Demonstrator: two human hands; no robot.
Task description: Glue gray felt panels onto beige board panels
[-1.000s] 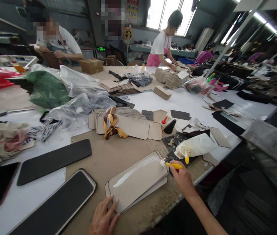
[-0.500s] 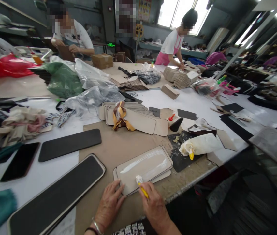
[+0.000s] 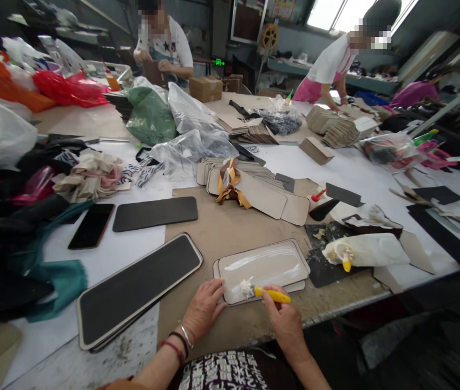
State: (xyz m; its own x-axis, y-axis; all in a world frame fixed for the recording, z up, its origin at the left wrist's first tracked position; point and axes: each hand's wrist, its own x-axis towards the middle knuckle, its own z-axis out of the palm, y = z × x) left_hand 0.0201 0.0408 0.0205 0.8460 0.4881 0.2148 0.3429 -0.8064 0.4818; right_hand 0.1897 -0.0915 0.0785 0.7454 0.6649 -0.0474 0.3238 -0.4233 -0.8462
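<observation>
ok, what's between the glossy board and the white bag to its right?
Head view: a black sheet with pale scraps on it lies between the board and the white bag.

Bare brown paper sheet (image 3: pixel 214 233) is lying open between the glue-wet beige cardboard panel (image 3: pixel 270 265) and the fanned stack of beige rounded cardboard panels (image 3: pixel 262 200). Long black pale-rimmed panel (image 3: pixel 140 284) is blocking the left side; white plastic glue bottle (image 3: pixel 372 250), on its side, is crowding the right.

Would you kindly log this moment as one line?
left hand: flat on panel edge | right hand: gripping yellow brush, bristles on panel | panel: glossy, on brown paper
</observation>
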